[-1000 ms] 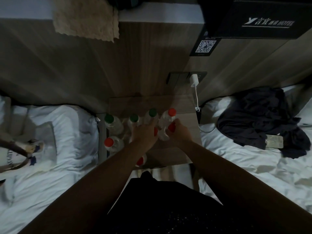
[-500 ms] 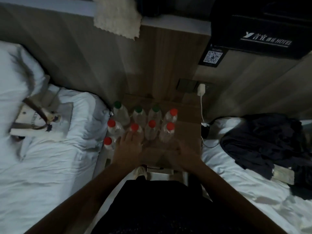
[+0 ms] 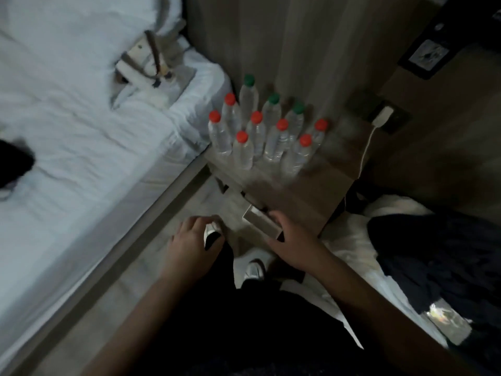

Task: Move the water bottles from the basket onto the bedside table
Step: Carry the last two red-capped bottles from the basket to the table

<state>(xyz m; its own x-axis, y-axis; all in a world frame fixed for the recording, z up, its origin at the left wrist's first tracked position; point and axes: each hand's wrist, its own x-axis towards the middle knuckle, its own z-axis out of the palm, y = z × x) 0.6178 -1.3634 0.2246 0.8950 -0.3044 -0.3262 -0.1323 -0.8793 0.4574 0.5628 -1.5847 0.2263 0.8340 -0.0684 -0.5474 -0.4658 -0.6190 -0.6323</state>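
Observation:
Several clear water bottles (image 3: 272,137) with red and green caps stand upright in a cluster on the wooden bedside table (image 3: 320,185), toward its left and back. A canvas bag with brown handles (image 3: 151,65) lies on the left bed. My left hand (image 3: 189,240) hangs below the table's front edge with loosely curled fingers and holds nothing. My right hand (image 3: 292,240) hovers near the table's front corner, fingers relaxed, empty. Neither hand touches a bottle.
A white bed (image 3: 81,147) fills the left side. Dark clothes (image 3: 439,256) lie on the right bed. A white charger (image 3: 382,119) is plugged into the wall socket, its cable hanging down beside the table. The wooden headboard wall (image 3: 311,44) stands behind the bottles.
Both hands have let go of the bottles and drawn back below the table's front edge. The view has swung left and down, bringing the left bed and the bag into view.

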